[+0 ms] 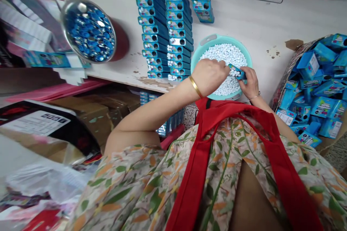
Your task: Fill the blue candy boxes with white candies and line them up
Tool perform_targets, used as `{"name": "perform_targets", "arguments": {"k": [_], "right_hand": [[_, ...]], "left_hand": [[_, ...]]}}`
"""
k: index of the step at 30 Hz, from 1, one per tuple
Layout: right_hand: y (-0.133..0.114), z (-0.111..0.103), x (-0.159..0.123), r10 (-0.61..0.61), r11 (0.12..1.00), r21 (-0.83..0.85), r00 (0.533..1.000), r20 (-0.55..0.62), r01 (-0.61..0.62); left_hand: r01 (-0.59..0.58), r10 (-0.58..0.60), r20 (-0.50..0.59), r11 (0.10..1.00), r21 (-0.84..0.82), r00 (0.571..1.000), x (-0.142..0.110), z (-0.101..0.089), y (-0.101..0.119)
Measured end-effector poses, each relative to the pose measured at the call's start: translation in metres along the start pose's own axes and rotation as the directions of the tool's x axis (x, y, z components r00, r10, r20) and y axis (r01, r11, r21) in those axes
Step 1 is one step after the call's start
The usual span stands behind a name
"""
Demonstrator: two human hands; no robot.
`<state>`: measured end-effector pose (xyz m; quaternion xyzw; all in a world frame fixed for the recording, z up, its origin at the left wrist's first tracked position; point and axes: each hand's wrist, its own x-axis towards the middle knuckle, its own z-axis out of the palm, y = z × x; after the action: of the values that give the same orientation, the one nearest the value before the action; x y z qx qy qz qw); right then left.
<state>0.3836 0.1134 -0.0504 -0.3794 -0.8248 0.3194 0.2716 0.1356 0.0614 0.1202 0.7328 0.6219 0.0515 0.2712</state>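
A teal basin (210, 42) full of small white candies sits on the floor in front of me. Over it my two hands meet. My right hand (248, 82) is wrapped round a small blue box (237, 72) with white candies at its open end. My left hand (209, 76), with a gold bangle on the wrist, has its fingers pinched at the box's mouth; what they hold is too small to make out.
Several rows of filled blue boxes (165, 25) lie on the floor to the left of the basin. A carton of empty blue boxes (317, 86) stands at the right. A round metal tin of blue lids (89, 30) sits at the left, with cardboard boxes below it.
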Motion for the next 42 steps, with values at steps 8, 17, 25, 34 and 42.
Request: {"name": "perform_targets", "arguments": {"k": [8,17,25,34,42], "right_hand": [[0.001,-0.016,-0.004,0.124,0.99,0.074,0.99,-0.07,-0.119],[0.001,-0.045,-0.009,0.236,0.971,0.1,0.944,-0.23,-0.218],[0.007,-0.052,-0.016,0.291,0.955,0.134,0.929,-0.23,-0.266],[0.003,-0.032,-0.005,0.08,0.997,-0.014,0.993,-0.083,-0.082],[-0.001,-0.007,0.0,-0.05,0.998,-0.04,0.999,0.004,0.05]], "left_hand": [[0.125,-0.121,-0.11,0.992,0.026,0.986,0.012,0.022,-0.07],[0.193,-0.178,0.134,0.975,-0.108,0.975,0.071,0.145,-0.112],[0.142,-0.113,0.1,0.921,-0.362,0.988,0.044,0.146,-0.099],[-0.103,0.099,-0.036,0.981,-0.167,0.994,-0.005,0.026,-0.073],[-0.119,0.101,0.09,0.967,0.225,0.991,0.004,-0.028,0.004]]}}
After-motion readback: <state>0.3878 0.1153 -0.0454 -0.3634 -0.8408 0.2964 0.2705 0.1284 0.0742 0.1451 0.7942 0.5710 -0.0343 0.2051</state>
